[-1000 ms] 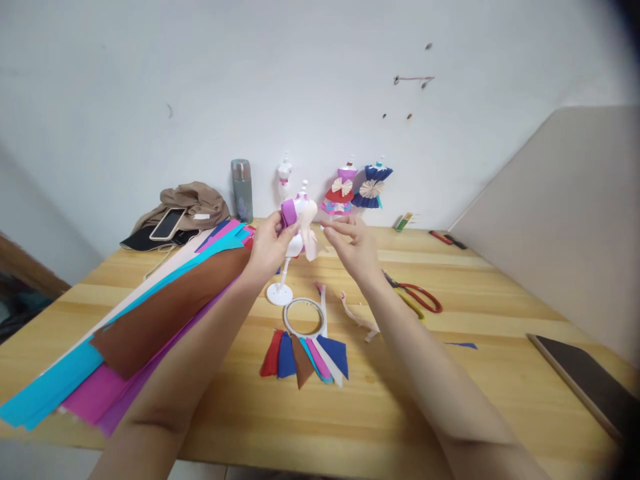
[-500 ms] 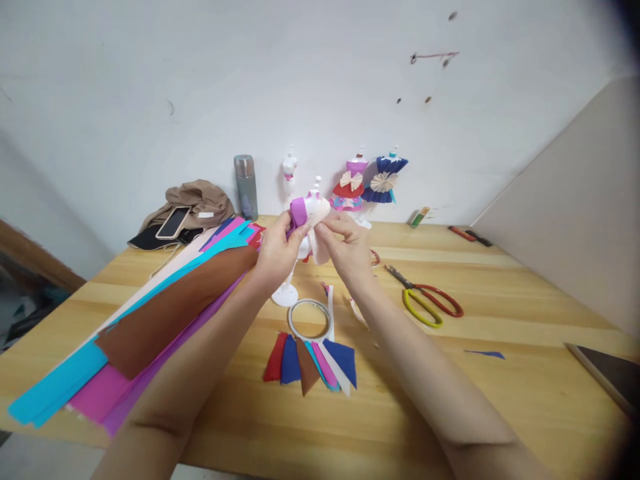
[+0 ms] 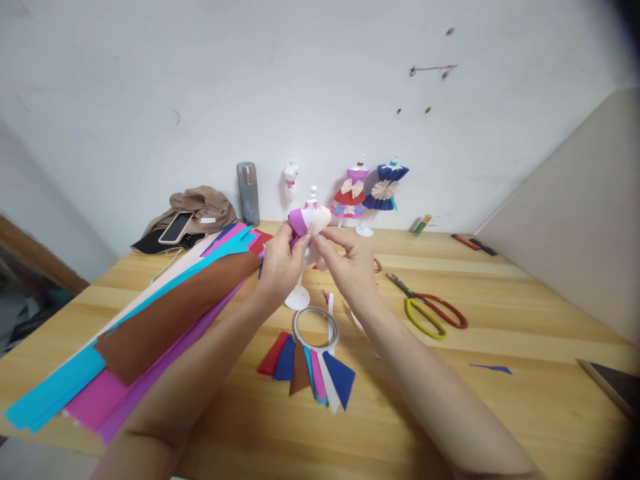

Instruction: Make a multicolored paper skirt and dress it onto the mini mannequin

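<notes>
A small white dress form [image 3: 313, 212] on a round base [image 3: 297, 298] stands between my hands, lifted or tilted I cannot tell. Purple fabric [image 3: 299, 223] wraps its left side, and a pale cream piece of fabric [image 3: 320, 221] covers the right. My left hand [image 3: 281, 260] is closed around the form's left side, thumb pressed on the front. With its fingertips, my right hand [image 3: 347, 257] pinches the pale fabric at the front. Below lies a ring of tape [image 3: 296, 327], with several coloured fabric pieces [image 3: 300, 373] fanned out in front of it.
Long fabric strips [image 3: 175, 313] cover the table's left side. Scissors [image 3: 425, 307] lie to the right, near a blue scrap [image 3: 493, 368]. Behind stand a flask [image 3: 248, 193], a bare form [image 3: 291, 177] and two dressed forms [image 3: 350, 193]. A phone [image 3: 176, 227] rests on a cap.
The view has tilted up a little, so everything sits lower. The dress form's base has shifted right, and its top leans slightly left compared with before. Both hands keep their grip.
</notes>
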Demonstrator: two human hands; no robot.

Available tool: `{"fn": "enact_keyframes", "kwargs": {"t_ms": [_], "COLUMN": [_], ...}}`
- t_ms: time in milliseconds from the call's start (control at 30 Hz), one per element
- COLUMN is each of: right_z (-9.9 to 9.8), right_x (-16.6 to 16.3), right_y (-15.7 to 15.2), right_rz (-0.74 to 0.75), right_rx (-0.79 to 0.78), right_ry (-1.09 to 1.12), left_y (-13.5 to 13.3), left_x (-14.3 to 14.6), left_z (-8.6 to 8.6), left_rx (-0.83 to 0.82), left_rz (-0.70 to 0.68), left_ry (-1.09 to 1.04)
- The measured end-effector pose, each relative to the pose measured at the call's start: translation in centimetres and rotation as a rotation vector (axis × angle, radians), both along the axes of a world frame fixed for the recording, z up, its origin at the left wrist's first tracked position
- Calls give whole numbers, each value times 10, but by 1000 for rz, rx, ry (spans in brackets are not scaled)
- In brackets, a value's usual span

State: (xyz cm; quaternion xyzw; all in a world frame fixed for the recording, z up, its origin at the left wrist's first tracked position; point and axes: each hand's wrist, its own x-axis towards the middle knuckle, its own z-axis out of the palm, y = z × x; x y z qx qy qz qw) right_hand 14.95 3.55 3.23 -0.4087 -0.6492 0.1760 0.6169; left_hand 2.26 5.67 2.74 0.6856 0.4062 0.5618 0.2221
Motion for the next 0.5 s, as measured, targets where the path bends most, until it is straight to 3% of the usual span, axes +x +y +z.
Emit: {"fn": "enact_keyframes", "kwargs": {"t_ms": [267, 500], "right_z": [-4, -11], "right_x": [-1, -1], "right_y": [5, 12], "right_rz": [27, 15], "right_rx": [2, -22], "right_ry": [90, 162], "left_y": [-9, -13], "left_x": [0, 1], "left_z": [4, 5], "left_rx": [-2, 28], "left_rz": [66, -19], "left_ry": [167, 191]}}
